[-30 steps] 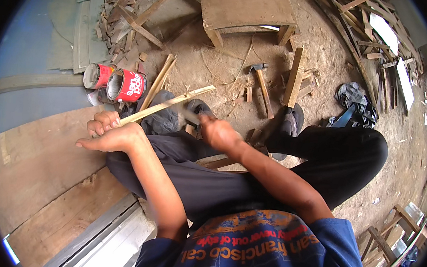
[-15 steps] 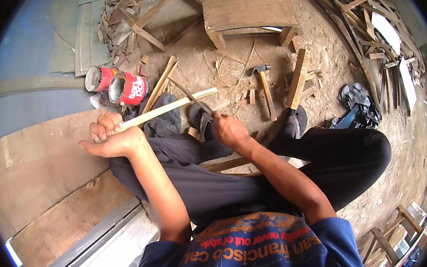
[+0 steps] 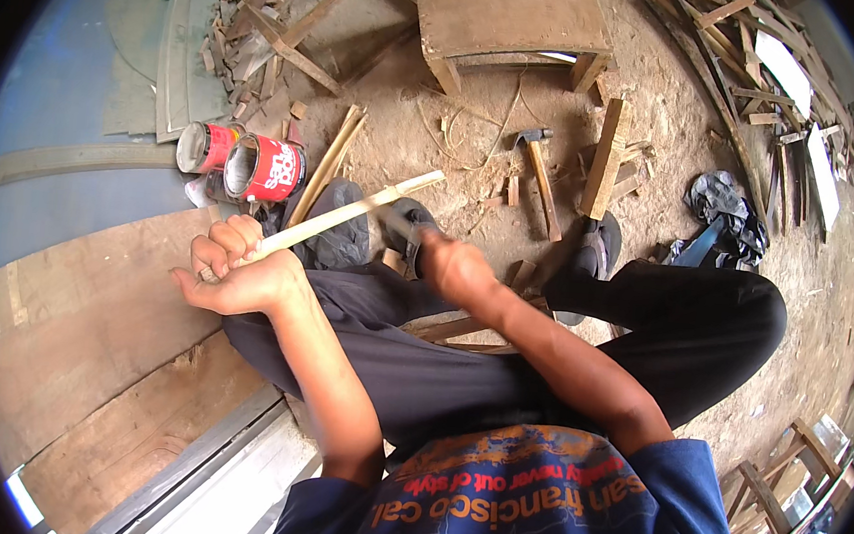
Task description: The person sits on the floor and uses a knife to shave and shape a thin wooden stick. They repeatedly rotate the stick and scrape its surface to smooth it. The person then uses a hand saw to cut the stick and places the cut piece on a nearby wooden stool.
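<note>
My left hand (image 3: 238, 270) is closed around the lower end of a pale wooden stick (image 3: 336, 218). The stick slants up to the right over my left leg, and a notch or step shows near its far end. Closed around a handle that my fingers hide, my right hand (image 3: 462, 273) holds a knife (image 3: 400, 225). Its narrow blade is smeared by motion and points up and left, just below the stick's far part. Whether blade and stick touch, I cannot tell.
A hammer (image 3: 539, 180) lies on the dirt floor beyond my feet, left of an upright wooden block (image 3: 606, 159). Two red cans (image 3: 276, 170) stand at the left, near leaning wood strips (image 3: 330, 164). Further off are a low wooden stool (image 3: 512, 18), scrap wood (image 3: 731, 100) and black plastic (image 3: 727, 215).
The knife has shifted from across the stick to below it, its blade now blurred. The whole view has moved slightly. My left hand keeps its hold on the stick.
</note>
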`<state>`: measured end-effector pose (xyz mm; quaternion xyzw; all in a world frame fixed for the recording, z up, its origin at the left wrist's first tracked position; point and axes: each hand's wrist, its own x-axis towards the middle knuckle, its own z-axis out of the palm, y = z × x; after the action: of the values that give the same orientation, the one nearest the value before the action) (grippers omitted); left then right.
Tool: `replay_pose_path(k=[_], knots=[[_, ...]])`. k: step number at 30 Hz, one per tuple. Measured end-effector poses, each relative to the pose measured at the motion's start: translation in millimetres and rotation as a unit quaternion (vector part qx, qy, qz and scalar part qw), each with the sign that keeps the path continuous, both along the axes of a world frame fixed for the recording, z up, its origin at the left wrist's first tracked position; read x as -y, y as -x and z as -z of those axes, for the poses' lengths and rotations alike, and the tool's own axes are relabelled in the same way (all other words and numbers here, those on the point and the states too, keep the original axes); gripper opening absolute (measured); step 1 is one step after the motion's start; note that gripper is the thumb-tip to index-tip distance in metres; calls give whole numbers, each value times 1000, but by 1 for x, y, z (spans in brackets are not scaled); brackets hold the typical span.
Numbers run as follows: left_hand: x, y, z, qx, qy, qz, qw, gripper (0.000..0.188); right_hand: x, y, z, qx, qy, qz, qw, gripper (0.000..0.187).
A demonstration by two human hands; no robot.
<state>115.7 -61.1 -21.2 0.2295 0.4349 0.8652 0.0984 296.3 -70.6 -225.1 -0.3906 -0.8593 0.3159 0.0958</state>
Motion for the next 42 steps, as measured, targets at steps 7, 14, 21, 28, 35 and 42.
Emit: replay_pose_path(k=[7, 14, 21, 28, 35, 42], knots=[[-1, -3, -2, 11, -5, -21, 1000, 45, 3, 2, -56, -214, -16, -5, 977, 27], [3, 10, 3, 27, -14, -52, 998, 47, -14, -8, -33, -9, 90, 16, 996, 30], [0, 9, -1, 27, -2, -63, 998, 46, -35, -26, 6, 135, 155, 32, 978, 32], [-4, 8, 0, 10, -7, -8, 1000, 46, 8, 15, -25, -249, -25, 51, 967, 33], [13, 39, 11, 39, -32, -4, 999, 44, -28, -24, 24, 107, 156, 90, 978, 37], [47, 67, 6, 4, -102, 118, 988, 39, -49, -18, 20, -96, 240, 240, 936, 43]])
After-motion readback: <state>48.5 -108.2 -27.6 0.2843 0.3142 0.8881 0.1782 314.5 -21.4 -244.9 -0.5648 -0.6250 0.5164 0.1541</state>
